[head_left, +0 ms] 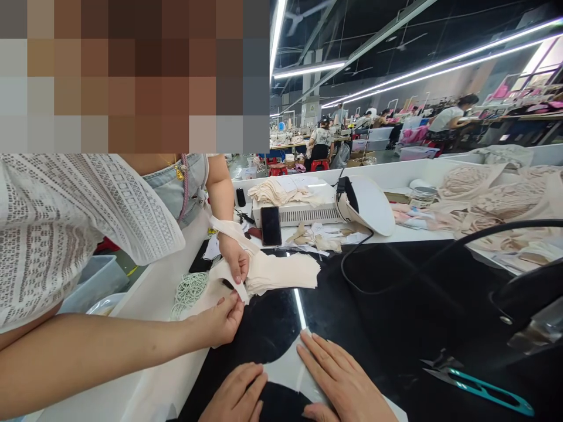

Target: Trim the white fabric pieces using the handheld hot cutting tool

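Note:
A pale, thin piece of fabric (288,366) lies on the glossy black table top (396,316) at the bottom centre. My left hand (237,392) rests at its left edge with the fingers lying flat. Over the right part of the piece, my right hand (341,378) is spread, fingers stretched out and fingertips near its upper corner. Just beyond, a stack of cream fabric pieces (285,271) lies on the table. Turquoise thread snips (488,390) are to the right of my right hand.
At the left, another person's two hands pinch a cream strip (238,288) beside pale green cord (190,290). A phone (270,225), a white visor (369,205) and a black cable (365,290) are behind; fabric bundles (505,196) lie at the right.

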The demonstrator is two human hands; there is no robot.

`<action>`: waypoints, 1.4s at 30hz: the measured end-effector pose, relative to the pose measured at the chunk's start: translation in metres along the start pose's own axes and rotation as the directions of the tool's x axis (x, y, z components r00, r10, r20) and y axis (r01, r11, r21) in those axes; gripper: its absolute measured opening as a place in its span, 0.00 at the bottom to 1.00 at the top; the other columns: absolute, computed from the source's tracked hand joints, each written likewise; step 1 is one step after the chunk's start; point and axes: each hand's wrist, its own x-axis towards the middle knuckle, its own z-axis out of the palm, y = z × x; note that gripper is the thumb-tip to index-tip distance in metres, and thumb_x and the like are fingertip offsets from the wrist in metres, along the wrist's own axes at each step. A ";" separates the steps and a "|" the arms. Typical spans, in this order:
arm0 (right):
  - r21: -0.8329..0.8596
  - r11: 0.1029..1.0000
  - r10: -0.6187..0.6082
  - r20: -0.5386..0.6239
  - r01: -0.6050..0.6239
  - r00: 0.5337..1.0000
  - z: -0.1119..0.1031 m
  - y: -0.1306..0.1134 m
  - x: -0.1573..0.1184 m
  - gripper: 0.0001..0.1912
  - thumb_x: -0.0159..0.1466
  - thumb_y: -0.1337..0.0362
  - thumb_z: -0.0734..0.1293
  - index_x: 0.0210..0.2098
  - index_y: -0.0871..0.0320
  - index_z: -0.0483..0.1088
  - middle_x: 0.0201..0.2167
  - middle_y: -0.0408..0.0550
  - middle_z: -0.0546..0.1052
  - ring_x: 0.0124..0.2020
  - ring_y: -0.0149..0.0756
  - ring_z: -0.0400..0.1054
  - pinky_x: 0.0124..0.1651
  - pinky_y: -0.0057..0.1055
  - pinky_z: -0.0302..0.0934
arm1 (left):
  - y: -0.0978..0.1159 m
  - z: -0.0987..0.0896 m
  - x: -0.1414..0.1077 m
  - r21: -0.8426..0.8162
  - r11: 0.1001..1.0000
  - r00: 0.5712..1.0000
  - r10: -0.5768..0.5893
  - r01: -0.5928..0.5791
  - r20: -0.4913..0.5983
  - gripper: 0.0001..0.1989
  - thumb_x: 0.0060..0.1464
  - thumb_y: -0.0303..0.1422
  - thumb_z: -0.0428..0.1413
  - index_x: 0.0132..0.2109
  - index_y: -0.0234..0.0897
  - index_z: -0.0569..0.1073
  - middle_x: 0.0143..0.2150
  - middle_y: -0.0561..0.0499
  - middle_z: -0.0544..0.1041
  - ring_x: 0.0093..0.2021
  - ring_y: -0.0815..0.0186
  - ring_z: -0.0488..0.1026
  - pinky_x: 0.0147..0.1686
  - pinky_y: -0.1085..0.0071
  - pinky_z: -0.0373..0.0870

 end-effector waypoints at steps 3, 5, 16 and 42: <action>0.018 1.000 0.008 0.012 -0.009 1.000 -0.001 0.000 0.000 0.44 0.70 0.44 0.66 0.75 0.57 0.50 0.70 0.56 0.63 0.62 0.55 0.73 0.56 0.44 0.77 | 0.000 -0.001 0.001 0.008 1.000 1.000 0.003 -0.003 -0.001 0.20 0.75 0.28 0.40 0.51 0.34 0.77 0.43 0.49 0.84 0.46 0.71 0.84 0.56 0.78 0.74; 0.035 0.999 0.016 0.015 -0.017 1.000 -0.001 0.000 -0.001 0.45 0.69 0.44 0.66 0.76 0.56 0.46 0.70 0.56 0.63 0.63 0.55 0.72 0.56 0.44 0.77 | 0.001 -0.002 0.002 0.008 1.000 1.000 0.004 -0.004 0.000 0.20 0.76 0.28 0.39 0.50 0.34 0.77 0.43 0.49 0.85 0.45 0.71 0.84 0.55 0.78 0.74; 0.040 0.999 0.016 -0.009 -0.015 1.000 -0.002 -0.003 0.002 0.46 0.70 0.43 0.66 0.77 0.55 0.42 0.69 0.56 0.65 0.62 0.53 0.74 0.56 0.42 0.76 | 0.001 -0.002 0.000 0.017 1.000 1.000 0.014 -0.014 0.017 0.20 0.75 0.27 0.39 0.51 0.34 0.76 0.43 0.48 0.85 0.45 0.70 0.84 0.53 0.77 0.76; 0.538 0.811 0.215 0.091 -0.230 0.972 -0.042 -0.006 0.127 0.27 0.72 0.74 0.58 0.67 0.49 0.67 0.54 0.55 0.76 0.54 0.44 0.73 0.57 0.43 0.71 | -0.009 0.003 0.003 -0.091 0.995 0.997 -0.045 0.039 -0.068 0.16 0.73 0.26 0.45 0.52 0.35 0.78 0.42 0.48 0.83 0.43 0.68 0.83 0.50 0.75 0.81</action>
